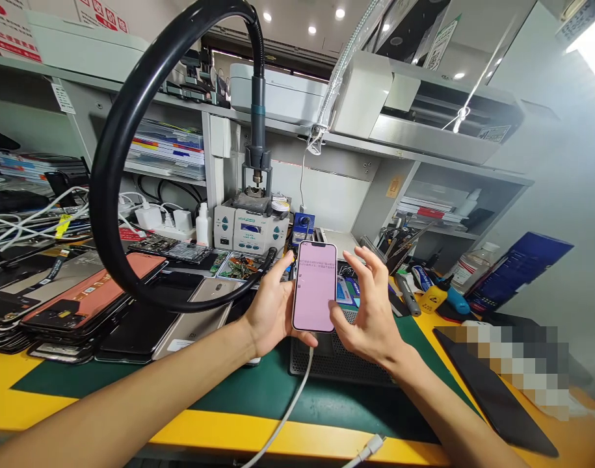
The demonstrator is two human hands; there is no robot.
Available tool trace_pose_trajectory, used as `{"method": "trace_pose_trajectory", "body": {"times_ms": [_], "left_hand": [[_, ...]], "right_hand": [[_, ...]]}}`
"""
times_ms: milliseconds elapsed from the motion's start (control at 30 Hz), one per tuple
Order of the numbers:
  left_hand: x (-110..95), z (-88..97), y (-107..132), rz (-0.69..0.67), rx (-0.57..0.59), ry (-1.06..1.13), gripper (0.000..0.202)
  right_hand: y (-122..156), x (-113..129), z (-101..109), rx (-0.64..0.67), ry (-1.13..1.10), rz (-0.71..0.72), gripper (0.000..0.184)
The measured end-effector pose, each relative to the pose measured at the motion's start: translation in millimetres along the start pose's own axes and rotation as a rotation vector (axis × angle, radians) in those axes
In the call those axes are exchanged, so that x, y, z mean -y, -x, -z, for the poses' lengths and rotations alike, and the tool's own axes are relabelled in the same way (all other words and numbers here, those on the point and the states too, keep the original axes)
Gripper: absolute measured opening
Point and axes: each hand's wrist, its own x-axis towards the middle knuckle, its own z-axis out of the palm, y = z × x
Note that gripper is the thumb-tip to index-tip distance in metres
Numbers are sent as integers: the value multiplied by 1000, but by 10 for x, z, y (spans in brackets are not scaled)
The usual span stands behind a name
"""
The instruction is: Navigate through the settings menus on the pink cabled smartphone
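A smartphone with a lit pinkish-white screen and a few lines of small text is upright in my left hand. The left fingers go behind the phone and are partly hidden. My right hand is at the phone's right side, fingers spread and curved. Its thumb tip lies over the screen's lower right edge; whether it touches the glass I cannot tell. A white cable runs down from the phone's bottom edge. Below both hands lies a dark perforated tray-like plate on the green mat.
A thick black hose loops at left before a hot-air station. Stacked phones and screens fill the left. On the right are a yellow bottle, a clear bottle and a dark flat panel. A loose cable plug is at the front edge.
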Motion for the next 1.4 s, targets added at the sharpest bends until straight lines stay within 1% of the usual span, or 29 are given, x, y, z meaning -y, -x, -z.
{"method": "trace_pose_trajectory", "body": {"times_ms": [100, 167, 233, 333, 433, 500, 533, 667, 700, 733, 800, 900, 933, 967, 1033, 1067, 1100, 1133, 1167, 1200, 1233, 1267, 1300, 1333, 1367, 1400], "left_hand": [[6, 4, -7, -6, -14, -18, 82], [10, 5, -7, -2, -17, -26, 84], [11, 6, -4, -4, -20, -33, 85], [6, 8, 2, -21, -29, -46, 84], [0, 6, 3, -24, -23, -39, 83], [0, 2, 3, -22, -13, -31, 82], [1, -1, 3, -26, -8, -32, 81], [9, -4, 6, -47, -7, -49, 79], [10, -2, 7, -45, -7, -49, 79], [11, -1, 7, -42, -7, -49, 79], [10, -1, 8, -41, -5, -53, 80], [6, -5, 9, -52, 6, -63, 81], [6, -5, 8, -56, 8, -65, 81], [6, -3, 6, -59, 7, -66, 82], [11, 6, -2, -58, 0, -67, 83], [14, 13, -7, -55, -6, -69, 84], [18, 19, -13, -54, -11, -74, 85], [21, 25, -18, -57, -13, -83, 85], [24, 29, -23, -65, -12, -95, 86], [27, 31, -26, -75, -11, -110, 86], [31, 31, -28, -87, -11, -124, 87], [34, 29, -28, -97, -12, -139, 87], [39, 26, -28, -103, -17, -151, 87], [45, 23, -26, -106, -21, -163, 87], [51, 20, -23, -111, -26, -175, 87], [59, 17, -19, -117, -27, -186, 87]], "right_hand": [[31, 13, -63, 54, 34, 16, 86], [49, 18, -94, 62, 49, 40, 96], [58, 25, -96, 54, 46, 53, 100], [52, 36, -46, 75, 1, 33, 96], [32, 37, 7, 146, -27, 14, 91], [20, 27, 14, 155, -13, 25, 83], [15, 20, 8, 137, -4, 35, 75], [-3, -4, -31, -15, -14, 97, 27], [-6, -5, -36, -49, -23, 116, 18], [-10, -3, -37, -73, -31, 133, 13], [-14, 6, -31, -98, -35, 147, 14], [-16, 20, -21, -75, -24, 117, 34], [-15, 21, -22, -63, -21, 108, 36], [-14, 21, -26, -55, -20, 105, 31], [-9, 17, -37, -58, -29, 123, 13], [-7, 16, -41, -72, -40, 133, 9], [-5, 17, -43, -97, -58, 130, 9], [-4, 20, -41, -132, -86, 101, 9], [-6, 24, -37, -166, -131, 38, 10], [-10, 29, -30, -188, -195, -60, 16], [-17, 35, -23, -182, -278, -180, 24], [-25, 42, -17, -132, -372, -305, 29], [-34, 51, -14, -41, -457, -415, 30], [-41, 62, -15, 66, -514, -495, 29], [-45, 76, -20, 167, -530, -544, 30], [-46, 92, -28, 240, -507, -563, 32]]}}
